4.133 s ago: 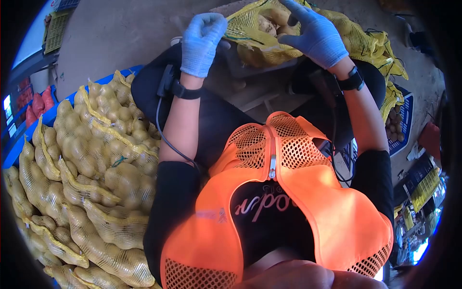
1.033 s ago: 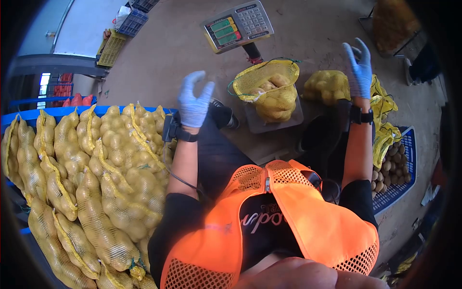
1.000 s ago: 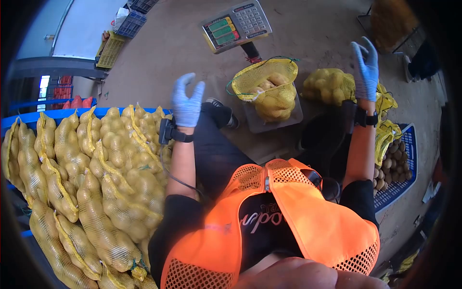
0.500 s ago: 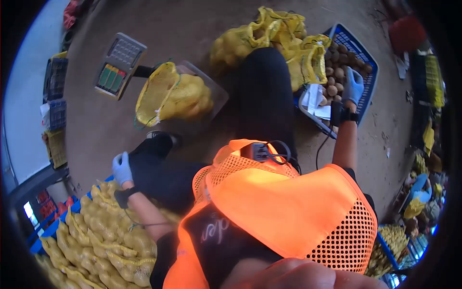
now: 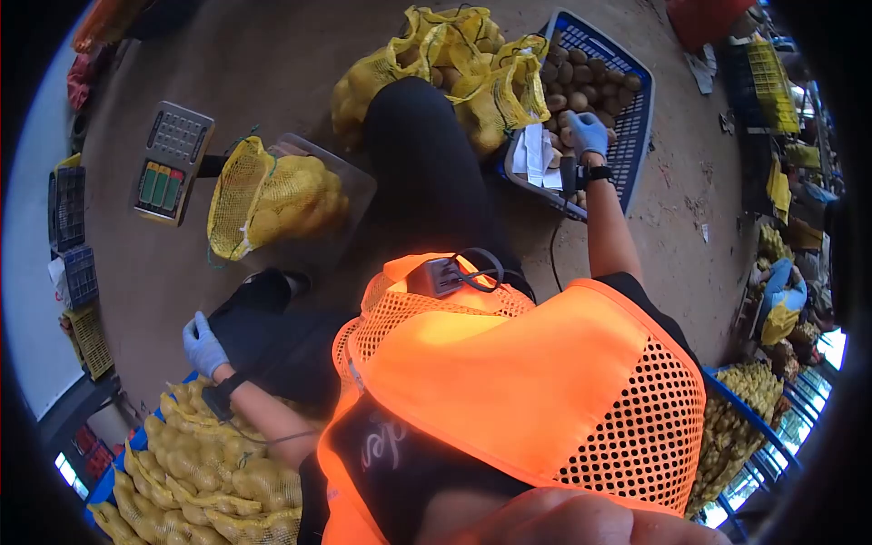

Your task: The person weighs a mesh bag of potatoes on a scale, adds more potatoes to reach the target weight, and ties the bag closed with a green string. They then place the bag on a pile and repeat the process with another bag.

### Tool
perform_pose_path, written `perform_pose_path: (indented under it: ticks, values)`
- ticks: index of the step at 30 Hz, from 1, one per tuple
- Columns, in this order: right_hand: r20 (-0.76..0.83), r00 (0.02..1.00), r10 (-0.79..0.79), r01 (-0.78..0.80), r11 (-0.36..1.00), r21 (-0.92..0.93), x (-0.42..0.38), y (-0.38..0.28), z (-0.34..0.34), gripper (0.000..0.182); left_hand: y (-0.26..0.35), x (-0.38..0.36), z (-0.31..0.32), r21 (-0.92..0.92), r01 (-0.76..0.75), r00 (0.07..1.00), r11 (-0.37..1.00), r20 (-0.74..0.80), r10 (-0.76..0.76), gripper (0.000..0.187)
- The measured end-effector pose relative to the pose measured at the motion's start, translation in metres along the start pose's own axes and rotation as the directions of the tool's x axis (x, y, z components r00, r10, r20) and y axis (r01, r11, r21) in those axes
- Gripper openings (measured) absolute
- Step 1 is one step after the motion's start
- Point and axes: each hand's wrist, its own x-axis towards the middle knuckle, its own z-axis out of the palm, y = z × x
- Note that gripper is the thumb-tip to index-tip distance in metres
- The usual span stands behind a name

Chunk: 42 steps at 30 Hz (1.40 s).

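Potatoes in blue crate, at right hand, left hand well apart

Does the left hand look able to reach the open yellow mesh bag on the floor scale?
Likely yes: the pale-blue gloved left hand looks empty, and mainly brown floor shows between it and the yellow mesh bag.
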Motion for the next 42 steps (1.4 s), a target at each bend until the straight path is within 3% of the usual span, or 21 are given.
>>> perform_pose_path:
  ticks: [1, 3, 6, 8, 11, 12, 13, 16, 18, 21, 22, 26, 28, 29, 30, 33, 35, 38, 40, 41, 42]
  values:
    - [0.243, 0.969, -0.037, 0.112, 0.946, -0.305, 0.004, 0.044, 0.006, 0.046, 0.001, 0.000, 0.000, 0.014, 0.010, 1.000, 1.000, -0.002, -0.010, 0.040]
    - [0.352, 0.925, 0.147, 0.076, 0.833, -0.548, -0.022, 0.058, 0.009, 0.051, -0.001, 0.002, -0.001, 0.015, 0.009, 1.000, 1.000, 0.010, -0.009, 0.041]
    - [0.365, 0.889, 0.277, -0.018, 0.817, -0.577, -0.035, 0.062, 0.010, 0.056, -0.001, 0.000, -0.002, 0.031, 0.004, 1.000, 1.000, 0.010, -0.004, 0.042]
    - [0.279, 0.956, 0.085, 0.040, 0.910, -0.413, -0.036, 0.062, 0.022, 0.053, -0.002, 0.000, -0.003, 0.044, -0.002, 1.000, 0.999, -0.006, 0.002, 0.042]
    - [0.384, 0.922, -0.040, 0.216, 0.879, -0.426, -0.015, 0.070, 0.056, 0.062, -0.004, -0.003, -0.001, 0.071, 0.028, 1.000, 0.997, -0.013, -0.027, 0.042]
    - [0.555, 0.832, 0.015, 0.236, 0.895, -0.379, -0.020, 0.026, 0.047, 0.068, -0.008, -0.002, 0.001, 0.061, 0.019, 1.000, 0.998, -0.010, -0.019, 0.042]
    - [0.456, 0.887, 0.079, 0.179, 0.849, -0.497, -0.009, 0.055, 0.074, 0.068, -0.007, -0.002, 0.000, 0.052, 0.011, 1.000, 0.999, -0.008, -0.011, 0.042]
    - [0.488, 0.861, 0.146, 0.085, 0.904, -0.420, 0.009, 0.089, 0.094, 0.062, -0.004, -0.007, -0.002, 0.043, 0.013, 1.000, 0.999, -0.025, -0.012, 0.043]
    - [0.525, 0.818, 0.235, -0.154, 0.969, -0.194, 0.024, 0.105, 0.100, 0.054, -0.008, -0.007, -0.001, 0.024, -0.007, 0.999, 1.000, -0.037, 0.008, 0.043]
    - [0.564, 0.816, 0.126, -0.147, 0.989, -0.007, 0.019, 0.114, 0.089, 0.051, -0.009, -0.005, -0.002, -0.036, 0.027, 0.999, 0.999, -0.025, -0.028, 0.045]
    - [0.511, 0.859, 0.025, 0.058, 0.988, -0.146, 0.018, 0.112, 0.085, 0.044, -0.007, -0.005, -0.002, -0.042, 0.027, 0.999, 0.999, -0.022, -0.028, 0.045]
    - [0.432, 0.901, 0.035, 0.005, 0.996, -0.092, 0.011, 0.102, 0.056, 0.041, -0.002, -0.011, -0.005, 0.001, 0.004, 0.998, 1.000, -0.069, -0.004, 0.046]
    - [0.322, 0.930, 0.179, -0.263, 0.935, 0.240, -0.018, 0.039, 0.020, 0.036, -0.001, -0.012, -0.004, 0.022, -0.006, 0.996, 1.000, -0.090, 0.008, 0.046]
    - [0.274, 0.949, 0.157, -0.267, 0.862, 0.430, -0.023, 0.025, 0.009, 0.031, -0.008, -0.010, 0.002, -0.046, -0.018, 0.996, 0.999, -0.093, 0.014, 0.045]
    - [0.085, 0.996, -0.002, -0.049, 0.811, 0.583, -0.004, 0.050, 0.018, 0.025, -0.004, -0.013, 0.001, -0.067, -0.004, 0.995, 0.998, -0.101, -0.003, 0.040]
    - [0.056, 0.991, -0.120, 0.031, 0.626, 0.779, -0.094, -0.124, -0.033, 0.020, 0.011, -0.022, 0.005, -0.395, -0.066, 0.973, 0.916, -0.228, -0.028, 0.031]
    - [0.179, 0.956, -0.234, -0.015, 0.569, 0.822, -0.129, -0.185, -0.038, 0.021, 0.047, -0.039, 0.008, -0.713, -0.182, 0.974, 0.677, -0.228, 0.022, 0.027]
    - [0.391, 0.669, -0.632, 0.013, 0.536, 0.844, -0.182, -0.266, -0.019, 0.022, 0.124, -0.083, -0.010, -0.977, -0.102, 0.908, 0.186, -0.015, 0.418, 0.065]
    - [0.597, 0.398, -0.697, -0.033, 0.639, 0.768, -0.211, -0.306, 0.007, 0.019, 0.155, -0.094, -0.009, -0.997, 0.068, 0.772, -0.027, 0.035, 0.635, 0.086]
    - [0.657, 0.238, -0.716, -0.037, 0.669, 0.742, -0.221, -0.320, 0.022, 0.018, 0.169, -0.099, -0.012, -0.990, 0.112, 0.779, -0.080, 0.037, 0.626, 0.074]
    - [0.703, 0.120, -0.701, -0.011, 0.707, 0.707, -0.230, -0.333, 0.036, 0.019, 0.174, -0.095, -0.014, -0.998, 0.064, 0.818, 0.025, 0.067, 0.572, 0.059]
